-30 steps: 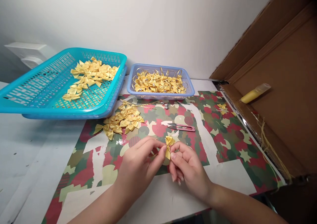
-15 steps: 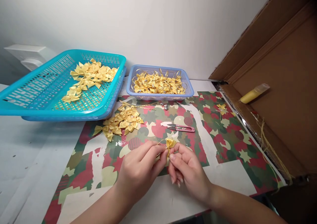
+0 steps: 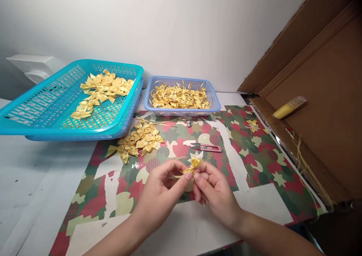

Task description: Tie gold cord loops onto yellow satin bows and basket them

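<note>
Between the fingertips of both hands is a small yellow ribbon bow (image 3: pixel 195 162) with a thin gold cord (image 3: pixel 177 159) looping out to its left. My left hand (image 3: pixel 166 186) pinches the bow's left side between thumb and forefinger. My right hand (image 3: pixel 210 184) pinches its right side, the other fingers curled under. Just beyond the hands lies a pair of pink-handled thread snips (image 3: pixel 207 147). A loose pile of yellow bows (image 3: pixel 141 137) sits to the left, with gold cords (image 3: pixel 161 122) behind it and a few small silver bells (image 3: pixel 187 123) nearby.
At the back left, a turquoise basket (image 3: pixel 56 129) holds yellow bows and rests on a blue one. A lilac basket (image 3: pixel 182 112) holds bows with gold cords. Cardboard (image 3: pixel 319 78) stands at the right, with a yellow tube (image 3: pixel 289 108) on it. One bow (image 3: pixel 252 123) lies at the right.
The bow has turned and more of it shows between the fingertips. My left thumb has shifted up onto it, and the cord loop now spreads wider to the left.
</note>
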Available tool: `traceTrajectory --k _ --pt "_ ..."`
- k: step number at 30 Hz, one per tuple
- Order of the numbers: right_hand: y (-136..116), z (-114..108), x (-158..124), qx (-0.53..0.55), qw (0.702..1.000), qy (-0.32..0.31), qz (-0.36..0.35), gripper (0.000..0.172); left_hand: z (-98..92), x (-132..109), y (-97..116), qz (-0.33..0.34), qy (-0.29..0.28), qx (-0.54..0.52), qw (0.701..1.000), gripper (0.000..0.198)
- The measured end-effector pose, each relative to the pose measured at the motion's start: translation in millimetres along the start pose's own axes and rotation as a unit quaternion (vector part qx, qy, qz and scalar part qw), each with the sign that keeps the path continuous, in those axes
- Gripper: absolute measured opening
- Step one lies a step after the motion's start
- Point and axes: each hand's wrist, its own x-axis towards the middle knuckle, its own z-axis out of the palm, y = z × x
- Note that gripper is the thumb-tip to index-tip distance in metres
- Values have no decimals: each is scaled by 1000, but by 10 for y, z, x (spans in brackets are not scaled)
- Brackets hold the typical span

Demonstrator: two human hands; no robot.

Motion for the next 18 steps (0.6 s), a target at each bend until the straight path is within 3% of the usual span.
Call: traceTrajectory --k 11,18 --pt "59 -17 -3 -69 996 5 -56 27 -29 49 22 -86 -11 -97 992 19" --pt "106 -49 14 -161 978 12 -132 17 -40 41 63 -108 -8 -74 991 21"
